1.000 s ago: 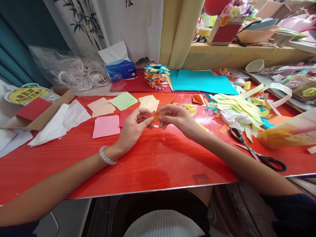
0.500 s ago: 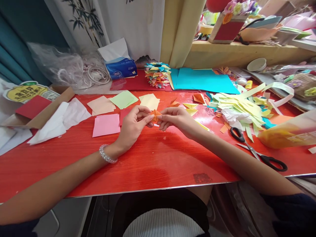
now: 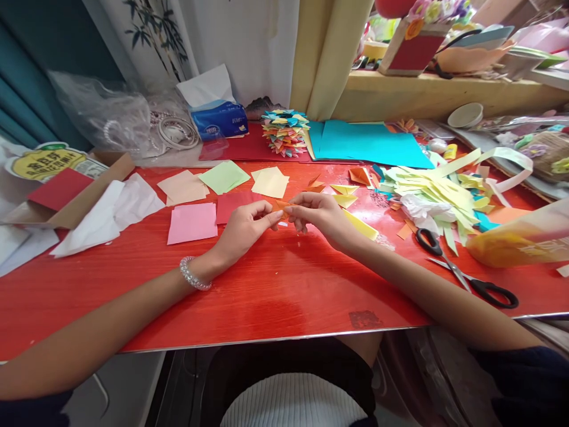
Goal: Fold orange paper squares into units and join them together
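A small folded piece of orange paper [image 3: 281, 206] is pinched between my two hands above the red table [image 3: 284, 296]. My left hand [image 3: 246, 228] grips its left side with thumb and fingers closed; a clear beaded bracelet [image 3: 194, 274] circles that wrist. On the paper's right side, my right hand [image 3: 324, 218] holds on with thumb and forefinger. Fingers cover part of the paper, so its full shape is hidden. Behind and left of my hands lie squares of pink paper [image 3: 192, 223], red paper [image 3: 235, 206], cream paper [image 3: 269, 181], green paper [image 3: 224, 177] and peach paper [image 3: 182, 187].
Yellow folded pieces [image 3: 344, 194] lie beyond my right hand. Black-handled scissors [image 3: 457, 270] rest by my right forearm, near a heap of paper strips [image 3: 427, 190]. At the back stand a ring of folded paper [image 3: 285, 133], blue sheets [image 3: 368, 142] and a tissue pack [image 3: 220, 120].
The orange paper has tilted and now looks flatter and narrower between my fingers. Both hands stay in nearly the same place, with the right hand's fingers slightly shifted.
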The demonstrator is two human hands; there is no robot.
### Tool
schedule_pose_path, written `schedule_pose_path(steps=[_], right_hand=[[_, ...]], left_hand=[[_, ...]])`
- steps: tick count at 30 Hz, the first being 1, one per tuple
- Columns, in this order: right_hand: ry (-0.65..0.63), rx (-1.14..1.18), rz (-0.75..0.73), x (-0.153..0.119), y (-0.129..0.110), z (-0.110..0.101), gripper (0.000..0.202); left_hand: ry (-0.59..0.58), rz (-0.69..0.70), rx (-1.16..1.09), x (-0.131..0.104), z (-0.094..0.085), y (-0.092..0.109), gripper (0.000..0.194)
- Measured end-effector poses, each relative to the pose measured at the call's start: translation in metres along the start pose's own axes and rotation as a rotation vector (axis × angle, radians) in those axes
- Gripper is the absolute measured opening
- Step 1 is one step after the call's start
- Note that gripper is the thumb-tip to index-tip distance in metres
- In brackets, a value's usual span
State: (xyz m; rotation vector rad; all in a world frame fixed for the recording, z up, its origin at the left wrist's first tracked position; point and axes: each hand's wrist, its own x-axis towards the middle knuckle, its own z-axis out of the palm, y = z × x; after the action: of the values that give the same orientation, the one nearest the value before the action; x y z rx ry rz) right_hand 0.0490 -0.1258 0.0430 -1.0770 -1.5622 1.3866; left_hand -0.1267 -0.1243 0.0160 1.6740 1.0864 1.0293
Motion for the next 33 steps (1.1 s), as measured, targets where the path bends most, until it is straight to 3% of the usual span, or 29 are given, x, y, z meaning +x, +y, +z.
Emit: schedule_pose_path(steps=[4, 11, 16, 20, 28, 33], right_hand=[[0.013, 0.003, 0.007, 0.002, 0.004, 0.000, 0.017], [-0.047, 0.128, -0.063, 0.002, 0.015, 0.004, 0.023], [-0.003, -0.003, -0.134, 0.003, 0.024, 0.002, 0.026], [0.047, -0.142, -0.117, 0.003, 0.020, -0.002, 0.026], [-0.144, -0.152, 0.021, 0.003, 0.019, 0.003, 0.030], [-0.133, -0.087, 0.031, 0.001, 0.019, 0.007, 0.025]], left_hand=[[-0.046, 0.007, 0.048, 0.000, 0.000, 0.004, 0.025], [-0.092, -0.134, -0.346, 0.002, 0.003, 0.007, 0.022], [-0.111, -0.111, -0.186, 0.000, 0.005, 0.007, 0.023], [0.029, -0.064, -0.077, 0.001, 0.001, 0.004, 0.024], [0.095, -0.032, -0.191, 0.007, -0.003, -0.001, 0.023], [0.063, -0.036, -0.179, 0.004, -0.001, -0.001, 0.020]])
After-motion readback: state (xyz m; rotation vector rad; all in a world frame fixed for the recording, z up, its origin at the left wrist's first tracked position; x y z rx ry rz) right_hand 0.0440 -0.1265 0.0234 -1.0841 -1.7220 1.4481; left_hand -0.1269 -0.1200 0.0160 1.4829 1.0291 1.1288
